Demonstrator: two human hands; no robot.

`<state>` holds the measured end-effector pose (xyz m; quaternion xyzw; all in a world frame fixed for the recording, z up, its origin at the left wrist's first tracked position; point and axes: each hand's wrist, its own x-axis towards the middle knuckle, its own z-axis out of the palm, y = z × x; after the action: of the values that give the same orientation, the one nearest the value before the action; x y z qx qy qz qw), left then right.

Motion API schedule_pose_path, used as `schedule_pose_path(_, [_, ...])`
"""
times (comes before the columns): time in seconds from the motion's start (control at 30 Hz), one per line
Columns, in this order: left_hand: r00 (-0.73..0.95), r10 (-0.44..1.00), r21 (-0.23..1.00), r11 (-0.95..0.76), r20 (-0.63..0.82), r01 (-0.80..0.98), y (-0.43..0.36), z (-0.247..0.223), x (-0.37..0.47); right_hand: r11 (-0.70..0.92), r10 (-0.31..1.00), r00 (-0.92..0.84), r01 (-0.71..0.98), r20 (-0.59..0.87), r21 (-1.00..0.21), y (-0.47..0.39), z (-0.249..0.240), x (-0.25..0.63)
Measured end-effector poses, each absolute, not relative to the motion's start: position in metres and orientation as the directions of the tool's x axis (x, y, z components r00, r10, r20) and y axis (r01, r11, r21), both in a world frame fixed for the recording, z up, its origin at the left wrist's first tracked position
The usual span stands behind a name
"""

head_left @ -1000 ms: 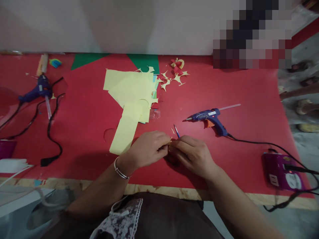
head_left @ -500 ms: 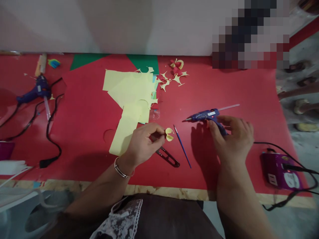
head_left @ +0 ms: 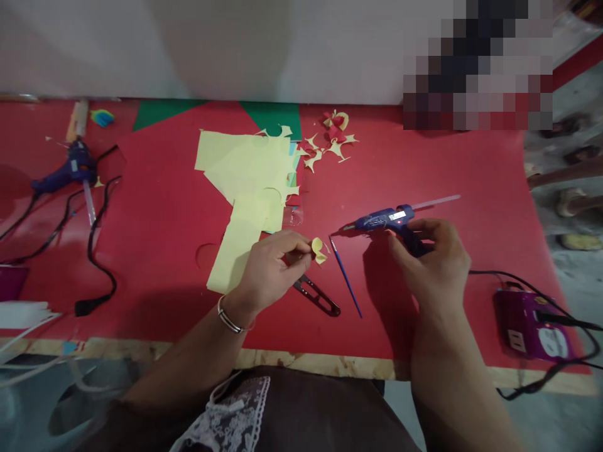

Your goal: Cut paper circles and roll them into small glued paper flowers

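A small curled yellow paper piece (head_left: 318,249) is pinched at the fingertips of the left hand (head_left: 271,267), held just above the red table (head_left: 160,251); a metal bangle (head_left: 230,321) is worn on that wrist. The right hand (head_left: 431,260) is closed around the grip of a blue glue gun (head_left: 384,221), with a finger at the orange trigger. The gun is held roughly level, nozzle pointed left toward the paper piece, tip near it but apart; a clear glue stick (head_left: 436,202) projects from the back. A white label and a small red light are seen on the gun body; the label text is too small to be read. Between the hands, a thin blue brush (head_left: 346,278) is laid diagonally on the table, and black snips (head_left: 316,297) lie just below the left hand. The gun's black cord (head_left: 509,274) is run right to a purple power strip (head_left: 534,323) with a white label, unreadable. Behind the left hand, yellow paper sheets (head_left: 245,169) are stacked, overlapping green sheets (head_left: 277,116) at the far edge. Yellow and red offcuts (head_left: 332,141) are scattered just right of the stack. At far left, a second blue glue gun (head_left: 70,169) is lying on the table with its black cord (head_left: 97,251) looped beside it. A pixelated area is seen top right.
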<state>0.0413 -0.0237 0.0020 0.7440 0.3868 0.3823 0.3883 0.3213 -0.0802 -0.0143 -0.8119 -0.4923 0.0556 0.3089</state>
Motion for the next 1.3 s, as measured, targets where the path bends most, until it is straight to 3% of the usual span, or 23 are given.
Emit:
schedule_pose_path(0.2, [0.406, 0.873, 0.851, -0.414, 0.271, 0.322, -0.022, -0.002, 0.042, -0.166, 0.863, 0.409, 0.785, 0.298, -0.596, -0.087, -0.015, 0.309])
schedule_pose_path(0.53, [0.411, 0.869, 0.84, -0.425, 0.275, 0.336, -0.023, -0.003, 0.045, 0.06, 0.845, 0.246, 0.838, 0.475, -0.542, -0.088, -0.006, 0.298])
schedule_pose_path(0.8, [0.396, 0.878, 0.858, -0.405, 0.269, 0.316, -0.024, -0.004, 0.045, 0.101, 0.836, 0.193, 0.866, 0.513, -0.49, -0.089, -0.001, 0.296])
schedule_pose_path(1.3, [0.389, 0.876, 0.856, -0.415, 0.284, 0.308, -0.024, -0.003, 0.045, 0.058, 0.862, 0.22, 0.853, 0.457, -0.519, -0.09, 0.001, 0.295])
